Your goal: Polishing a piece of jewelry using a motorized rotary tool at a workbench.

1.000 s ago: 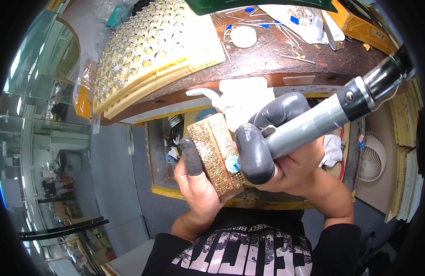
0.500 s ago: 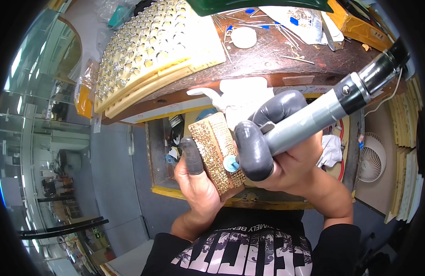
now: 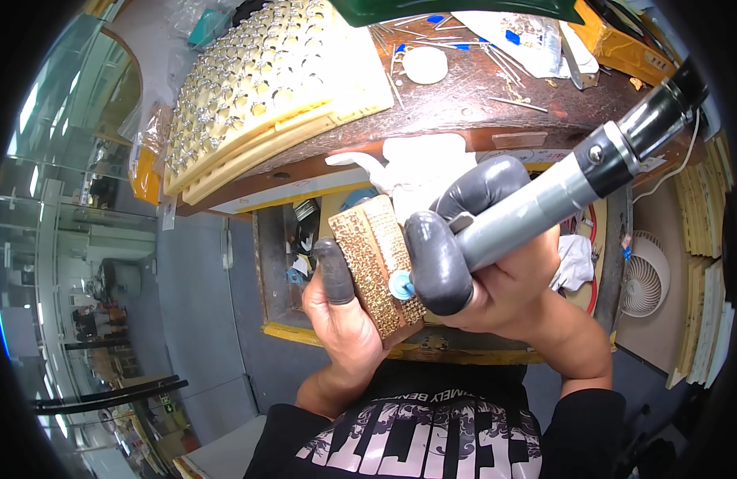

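Observation:
My left hand [image 3: 346,326] grips a wooden-looking block [image 3: 367,259] from its left side, the thumb in a black finger cot along its edge. Rows of tiny gold-coloured pieces cover the block's upper face, with a plain brown strip running between two bands of them. My right hand [image 3: 508,291], with black cots on the thumb and a finger, is closed around a grey rotary handpiece [image 3: 532,207]. At its tip, a small light blue polishing wheel [image 3: 400,285] is at the block's right band, seemingly touching it. My left fingers are hidden beneath the block.
Behind my hands lies a white cloth or glove [image 3: 428,172] on the bench edge. A cream tray of silvery rings [image 3: 257,88] stands far left. Thin metal burs [image 3: 508,68], a round white lid [image 3: 424,65] and a yellow box [image 3: 624,48] are at the back. A white fan [image 3: 646,267] is right.

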`<act>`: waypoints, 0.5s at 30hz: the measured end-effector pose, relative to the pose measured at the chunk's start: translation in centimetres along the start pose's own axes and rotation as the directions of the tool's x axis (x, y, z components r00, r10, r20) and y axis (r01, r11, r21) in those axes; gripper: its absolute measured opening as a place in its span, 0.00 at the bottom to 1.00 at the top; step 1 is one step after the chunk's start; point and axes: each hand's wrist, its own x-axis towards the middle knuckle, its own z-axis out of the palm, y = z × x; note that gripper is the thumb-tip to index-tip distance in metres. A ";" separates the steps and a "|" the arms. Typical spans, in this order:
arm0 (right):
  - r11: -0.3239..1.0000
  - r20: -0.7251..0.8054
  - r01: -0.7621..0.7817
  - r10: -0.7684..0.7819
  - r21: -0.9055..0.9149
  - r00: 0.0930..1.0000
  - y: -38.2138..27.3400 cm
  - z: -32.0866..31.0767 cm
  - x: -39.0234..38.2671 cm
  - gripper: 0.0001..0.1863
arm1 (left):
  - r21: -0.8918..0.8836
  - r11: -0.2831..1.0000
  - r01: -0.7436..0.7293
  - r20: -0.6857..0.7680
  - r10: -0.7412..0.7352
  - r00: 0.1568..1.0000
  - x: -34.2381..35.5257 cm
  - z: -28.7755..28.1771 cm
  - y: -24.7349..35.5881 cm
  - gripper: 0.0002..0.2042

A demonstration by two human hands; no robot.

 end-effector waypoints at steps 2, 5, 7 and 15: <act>0.999 0.008 0.034 -0.034 -0.019 0.999 0.0 0.0 0.0 0.06 | 0.005 1.000 -0.007 0.014 0.007 1.000 0.0 -0.1 0.0 0.28; 1.000 -0.003 -0.006 0.006 0.003 1.000 0.0 0.1 0.0 0.06 | 0.051 0.998 -0.030 0.035 0.028 0.999 0.0 -0.2 0.0 0.28; 1.000 0.006 0.006 -0.006 0.002 1.000 0.0 0.0 0.0 0.06 | 0.056 0.997 -0.049 0.033 0.047 0.998 0.1 -0.2 -0.1 0.28; 0.999 0.008 -0.017 0.016 0.033 1.000 -0.1 -0.2 0.1 0.07 | 0.009 1.000 -0.014 0.009 0.014 1.000 0.1 0.1 0.3 0.27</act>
